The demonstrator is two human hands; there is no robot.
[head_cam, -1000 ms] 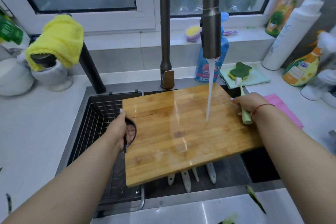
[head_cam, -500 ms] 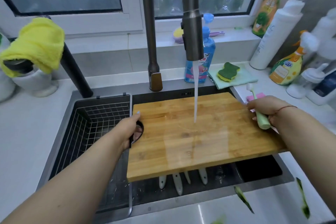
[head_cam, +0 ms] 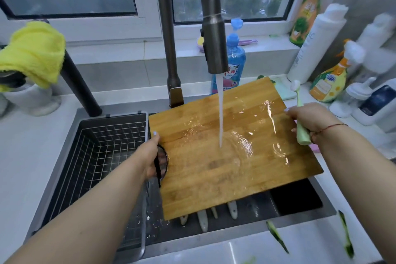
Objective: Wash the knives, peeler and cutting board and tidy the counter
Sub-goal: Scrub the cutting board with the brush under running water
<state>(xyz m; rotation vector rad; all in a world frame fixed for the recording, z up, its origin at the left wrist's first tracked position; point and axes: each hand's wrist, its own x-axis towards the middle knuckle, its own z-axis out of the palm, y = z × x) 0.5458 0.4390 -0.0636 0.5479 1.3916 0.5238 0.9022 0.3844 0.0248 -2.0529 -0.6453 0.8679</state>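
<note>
Over the sink point(head_cam: 300, 218), left of the faucet point(head_cam: 214, 49), left hand point(head_cam: 153, 156) grips the cutting board point(head_cam: 225, 167) through its handle hole, fingers curled under. Board sits tilted under the faucet stream, wet. Knife handles point(head_cam: 202, 221) show below the board's near edge. Right of the faucet, right hand point(head_cam: 308, 118) pinches the far board edge while clasping a green brush point(head_cam: 301, 126). Risk: wet board slipping onto the knives; splash reaching the desk point(head_cam: 32, 156).

The cutting board point(head_cam: 231, 152) spans the sink point(head_cam: 300, 203), under the faucet point(head_cam: 214, 49). Wire basket point(head_cam: 102, 152) lies left; knife handles point(head_cam: 202, 223) beneath its near edge; dish soap bottle point(head_cam: 234, 64) behind.
</note>
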